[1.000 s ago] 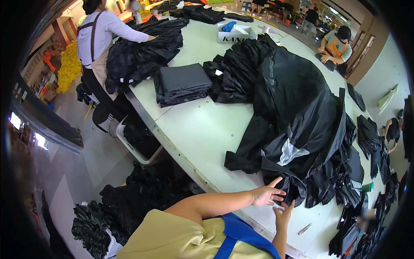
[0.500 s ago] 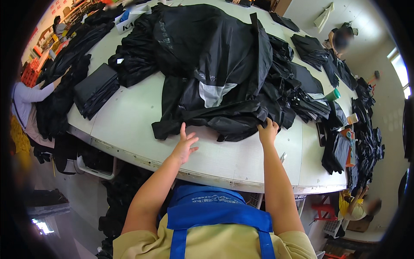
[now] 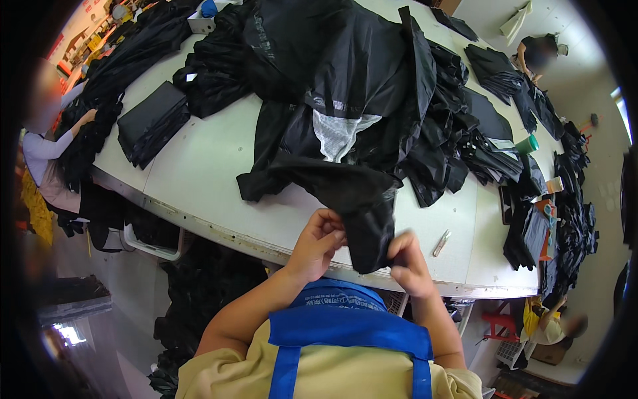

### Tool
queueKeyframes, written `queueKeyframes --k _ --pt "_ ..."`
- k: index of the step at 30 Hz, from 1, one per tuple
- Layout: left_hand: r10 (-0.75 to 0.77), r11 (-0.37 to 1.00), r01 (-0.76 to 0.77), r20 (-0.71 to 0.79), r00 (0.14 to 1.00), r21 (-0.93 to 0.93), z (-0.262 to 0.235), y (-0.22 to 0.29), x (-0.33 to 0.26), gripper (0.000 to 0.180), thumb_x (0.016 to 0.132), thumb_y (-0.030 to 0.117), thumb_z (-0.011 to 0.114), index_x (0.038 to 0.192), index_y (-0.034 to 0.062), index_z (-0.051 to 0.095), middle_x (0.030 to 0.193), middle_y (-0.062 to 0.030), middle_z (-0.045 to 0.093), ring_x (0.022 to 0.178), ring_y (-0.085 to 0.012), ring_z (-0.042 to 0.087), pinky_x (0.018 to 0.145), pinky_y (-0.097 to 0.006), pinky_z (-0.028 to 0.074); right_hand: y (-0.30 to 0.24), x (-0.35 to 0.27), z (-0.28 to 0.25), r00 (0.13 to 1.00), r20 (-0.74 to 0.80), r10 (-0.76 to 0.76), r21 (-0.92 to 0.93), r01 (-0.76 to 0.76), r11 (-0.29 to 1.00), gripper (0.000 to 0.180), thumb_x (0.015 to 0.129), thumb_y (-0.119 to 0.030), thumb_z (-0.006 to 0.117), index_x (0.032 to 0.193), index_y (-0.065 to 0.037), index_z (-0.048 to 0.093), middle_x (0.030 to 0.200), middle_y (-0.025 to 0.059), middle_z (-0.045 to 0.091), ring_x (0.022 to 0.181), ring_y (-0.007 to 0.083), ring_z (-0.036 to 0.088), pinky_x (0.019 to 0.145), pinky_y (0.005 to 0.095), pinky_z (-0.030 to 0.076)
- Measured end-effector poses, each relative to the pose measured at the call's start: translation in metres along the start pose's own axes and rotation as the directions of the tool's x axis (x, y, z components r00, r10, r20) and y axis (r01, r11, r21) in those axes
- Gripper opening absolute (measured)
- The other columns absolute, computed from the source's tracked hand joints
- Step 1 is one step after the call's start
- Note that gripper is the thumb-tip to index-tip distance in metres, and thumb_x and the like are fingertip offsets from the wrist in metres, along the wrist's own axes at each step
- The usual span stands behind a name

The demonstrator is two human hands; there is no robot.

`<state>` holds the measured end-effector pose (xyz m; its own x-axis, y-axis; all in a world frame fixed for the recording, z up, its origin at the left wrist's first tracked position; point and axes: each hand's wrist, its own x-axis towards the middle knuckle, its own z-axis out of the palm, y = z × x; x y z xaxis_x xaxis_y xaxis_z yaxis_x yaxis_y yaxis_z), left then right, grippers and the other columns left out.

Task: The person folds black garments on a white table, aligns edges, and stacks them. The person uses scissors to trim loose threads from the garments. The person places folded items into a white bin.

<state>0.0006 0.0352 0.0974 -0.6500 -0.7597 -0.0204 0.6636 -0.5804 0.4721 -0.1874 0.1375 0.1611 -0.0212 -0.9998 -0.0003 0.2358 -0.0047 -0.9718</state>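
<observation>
A thin black jacket [image 3: 345, 60] is spread over the table in front of me, pale mesh lining [image 3: 337, 136] showing at its middle. One of its sleeves [image 3: 365, 213] stretches toward me and hangs near the table's front edge. My left hand [image 3: 318, 245] is closed at the left side of the sleeve end, fingers curled against the cloth. On the other side my right hand [image 3: 410, 266], slightly blurred, pinches the right edge of that end. The fingertips behind the cloth are partly hidden.
A folded black stack [image 3: 154, 123] lies at left on the white table [image 3: 206, 179]. More black garments [image 3: 492, 73] are piled at right, near a green cup-like object [image 3: 527, 144]. A small clear tube [image 3: 441, 243] lies right of my hand. A person [image 3: 53, 149] works at far left.
My right hand has drawn the sleeve end toward me, to the table's front edge. My left hand, earlier spread open, has moved right and closed on the cloth.
</observation>
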Motion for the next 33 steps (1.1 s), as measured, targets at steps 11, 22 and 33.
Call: queueKeyframes --k 11,22,33 --pt "0.024 0.999 -0.020 -0.086 0.996 0.046 0.006 0.015 -0.020 0.037 0.090 0.005 0.059 0.127 0.0036 0.052 0.122 -0.0094 0.059 0.108 -0.0202 0.060 0.094 -0.034 0.050 -0.039 0.016 0.040 0.975 0.174 0.137 -0.886 0.094 0.454 0.078 0.065 -0.018 0.080 0.137 -0.021 0.049 0.088 0.0137 0.062 0.073 0.0337 0.062 0.070 0.0374 0.052" --pt "0.014 0.732 0.014 -0.036 0.999 0.681 0.014 0.024 -0.020 0.050 0.085 0.006 0.067 0.130 0.0023 0.046 0.124 -0.0096 0.055 0.109 -0.0187 0.056 0.095 -0.033 0.046 -0.049 0.034 0.038 0.892 0.416 0.178 -0.691 0.183 0.699 0.102 0.056 -0.011 0.080 0.145 -0.008 0.029 0.125 0.0247 0.054 0.098 0.0394 0.061 0.079 0.0388 0.051" --pt "-0.039 0.983 -0.002 -0.221 0.975 -0.183 0.012 0.022 -0.028 0.032 0.097 0.015 0.051 0.128 0.0080 0.048 0.127 -0.0083 0.054 0.117 -0.0210 0.052 0.103 -0.036 0.041 0.031 0.000 -0.036 0.991 0.122 -0.054 -0.885 0.133 0.447 0.064 0.060 -0.011 0.083 0.119 -0.009 0.057 0.135 0.0089 0.050 0.129 0.0307 0.043 0.103 0.0412 0.034"
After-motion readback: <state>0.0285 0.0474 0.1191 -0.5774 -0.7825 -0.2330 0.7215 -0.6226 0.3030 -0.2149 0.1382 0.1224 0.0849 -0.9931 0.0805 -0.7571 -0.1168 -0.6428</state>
